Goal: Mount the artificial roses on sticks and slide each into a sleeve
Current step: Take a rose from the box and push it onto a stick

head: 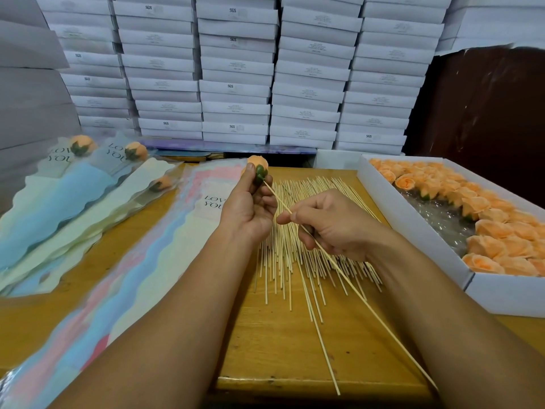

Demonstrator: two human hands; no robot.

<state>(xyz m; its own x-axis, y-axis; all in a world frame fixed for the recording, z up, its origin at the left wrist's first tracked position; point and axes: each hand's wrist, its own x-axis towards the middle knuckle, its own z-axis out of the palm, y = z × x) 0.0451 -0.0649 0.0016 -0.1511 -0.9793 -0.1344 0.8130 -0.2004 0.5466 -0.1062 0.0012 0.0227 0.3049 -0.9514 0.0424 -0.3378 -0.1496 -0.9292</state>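
My left hand (250, 206) grips an orange artificial rose (259, 166) by its green base, held up above the table. My right hand (330, 225) pinches a long thin wooden stick (348, 278) whose tip touches the green base of that rose. Under both hands lies a spread pile of sticks (298, 255) on the wooden table (283, 349). A stack of pastel sleeves printed "LOVE YOU" (165, 231) lies left of my left arm. Three finished roses in sleeves (97, 172) lie at the far left.
A white box (424, 231) of several orange roses (495, 228) stands at the right. Stacked white cartons (236, 69) form a wall behind the table. A dark panel (486, 113) is at the back right.
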